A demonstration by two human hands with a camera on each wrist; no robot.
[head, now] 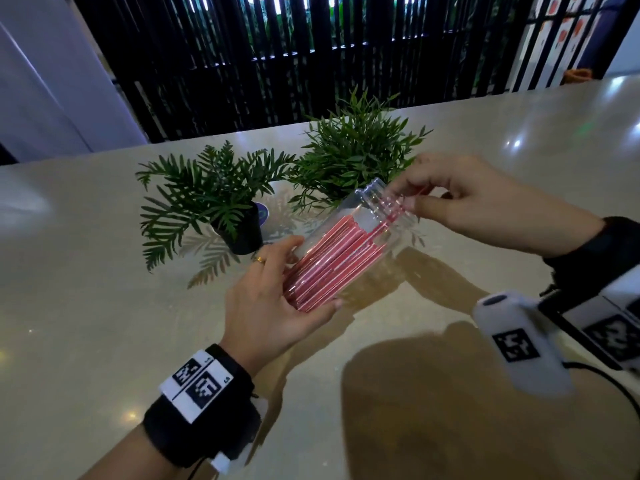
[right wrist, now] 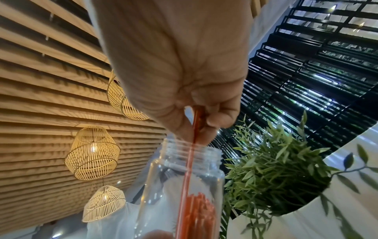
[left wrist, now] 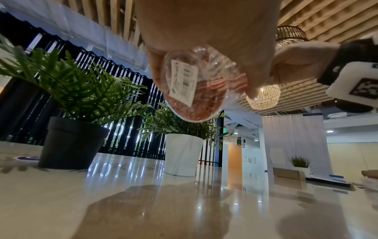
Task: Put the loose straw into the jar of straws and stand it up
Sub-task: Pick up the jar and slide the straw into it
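Note:
A clear plastic jar (head: 349,233) packed with red straws is held tilted above the counter, its threaded mouth pointing up and to the right. My left hand (head: 277,306) grips its lower end; a barcode label shows on the jar's base (left wrist: 184,80). My right hand (head: 460,199) pinches the loose red straw (right wrist: 191,158) at the jar's mouth (right wrist: 190,150). The loose straw (head: 391,213) runs through the mouth down into the jar (right wrist: 180,186), with its lower part among the other straws.
Two leafy plants stand just behind the jar: one in a black pot (head: 242,233), one in a white pot (left wrist: 182,155). The pale glossy counter (head: 138,341) stretches out all around. A dark slatted screen rises beyond its far edge.

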